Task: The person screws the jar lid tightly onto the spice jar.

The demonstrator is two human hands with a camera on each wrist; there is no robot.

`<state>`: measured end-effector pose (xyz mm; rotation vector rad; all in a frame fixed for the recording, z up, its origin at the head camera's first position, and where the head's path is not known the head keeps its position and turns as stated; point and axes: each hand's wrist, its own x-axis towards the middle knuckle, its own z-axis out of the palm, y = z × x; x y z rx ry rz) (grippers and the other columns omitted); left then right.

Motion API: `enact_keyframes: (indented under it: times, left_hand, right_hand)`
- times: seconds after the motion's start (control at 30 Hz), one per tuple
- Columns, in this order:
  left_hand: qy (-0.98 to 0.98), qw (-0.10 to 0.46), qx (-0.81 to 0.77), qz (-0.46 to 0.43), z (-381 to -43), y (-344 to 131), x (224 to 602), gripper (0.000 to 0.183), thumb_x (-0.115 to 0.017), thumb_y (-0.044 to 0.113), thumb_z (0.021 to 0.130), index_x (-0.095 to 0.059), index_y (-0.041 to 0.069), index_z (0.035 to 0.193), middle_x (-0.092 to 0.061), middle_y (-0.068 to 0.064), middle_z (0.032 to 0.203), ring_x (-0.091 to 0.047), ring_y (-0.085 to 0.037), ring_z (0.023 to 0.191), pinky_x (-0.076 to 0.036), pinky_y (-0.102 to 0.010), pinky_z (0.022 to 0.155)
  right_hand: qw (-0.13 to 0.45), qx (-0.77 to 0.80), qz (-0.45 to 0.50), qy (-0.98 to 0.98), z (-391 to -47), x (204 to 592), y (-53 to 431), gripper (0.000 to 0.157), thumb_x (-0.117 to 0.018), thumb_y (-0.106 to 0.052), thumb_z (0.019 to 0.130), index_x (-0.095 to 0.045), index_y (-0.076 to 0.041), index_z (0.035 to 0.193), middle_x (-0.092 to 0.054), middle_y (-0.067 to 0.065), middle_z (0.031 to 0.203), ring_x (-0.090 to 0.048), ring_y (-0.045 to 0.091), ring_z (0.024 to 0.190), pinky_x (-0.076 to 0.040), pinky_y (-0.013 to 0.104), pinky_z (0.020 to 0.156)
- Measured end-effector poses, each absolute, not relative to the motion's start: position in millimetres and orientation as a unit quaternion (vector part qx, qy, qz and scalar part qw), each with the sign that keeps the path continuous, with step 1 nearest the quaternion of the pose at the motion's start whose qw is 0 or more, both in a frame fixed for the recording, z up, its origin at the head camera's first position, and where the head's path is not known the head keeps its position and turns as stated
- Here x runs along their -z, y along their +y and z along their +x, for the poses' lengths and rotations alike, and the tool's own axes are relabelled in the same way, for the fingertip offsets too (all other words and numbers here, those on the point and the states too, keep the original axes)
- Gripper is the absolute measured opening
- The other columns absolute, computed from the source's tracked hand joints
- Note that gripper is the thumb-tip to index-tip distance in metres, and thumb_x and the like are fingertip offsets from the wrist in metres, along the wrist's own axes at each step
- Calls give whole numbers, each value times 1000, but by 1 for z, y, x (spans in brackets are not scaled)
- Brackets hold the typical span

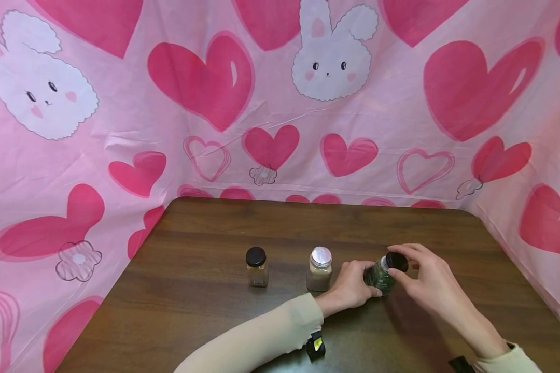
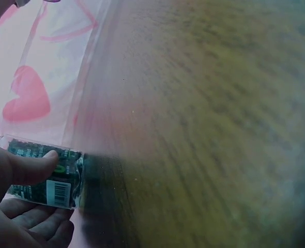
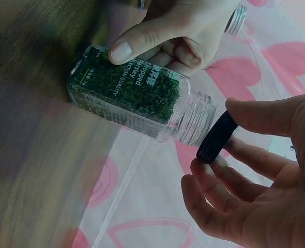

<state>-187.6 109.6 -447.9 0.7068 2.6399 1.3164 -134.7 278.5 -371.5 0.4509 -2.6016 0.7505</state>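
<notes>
A clear square jar [image 3: 142, 95] of green flakes, labelled "Chopped Parsley", leans to the right over the right half of the table. My left hand [image 1: 351, 285] grips its body from the left, thumb across the label. My right hand [image 1: 431, 280] pinches a black cap [image 3: 218, 137] between thumb and fingers. The cap sits tilted at the jar's threaded mouth [image 3: 198, 120], and the threads show beside it. In the left wrist view, the jar's barcode [image 2: 59, 193] faces the camera near its base.
Just left of my left hand stands a jar with a silver lid [image 1: 321, 257] and pale contents. Farther left is a smaller black-capped jar [image 1: 257, 269] with brownish contents. The brown wooden table [image 1: 191, 311] meets a pink heart-patterned cloth [image 1: 280, 114] at its back and sides.
</notes>
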Motion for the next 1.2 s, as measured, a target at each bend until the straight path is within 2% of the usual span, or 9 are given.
enact_keyframes:
  times: [0.37,0.8,1.2]
  left_hand:
    - [868,55,-432,238,-188,110,448,42,-96,10,78,-78,14,116,-75,12,96,-62,3,86,-48,-13,77]
    - [869,49,-433,235,-188,110,451,41,-96,9,76,-79,15,113,-74,13,93,-61,4,83,-47,-12,74]
    - [868,52,-434,235,-189,109,452,45,-96,9,76,-79,14,118,-76,12,99,-62,4,86,-48,-12,75]
  right_hand:
    - [186,-258,172,-932,-138,374,277,45,-90,-2,79,-75,-1,122,-70,13,114,-68,31,94,-59,49,74]
    - [129,-281,138,-941,-137,372,273,46,-87,-4,84,-71,-2,128,-70,20,121,-67,38,101,-56,58,83]
    - [140,-281,144,-938,-139,378,272,46,-88,-1,82,-72,-3,125,-72,18,118,-65,38,101,-56,59,82]
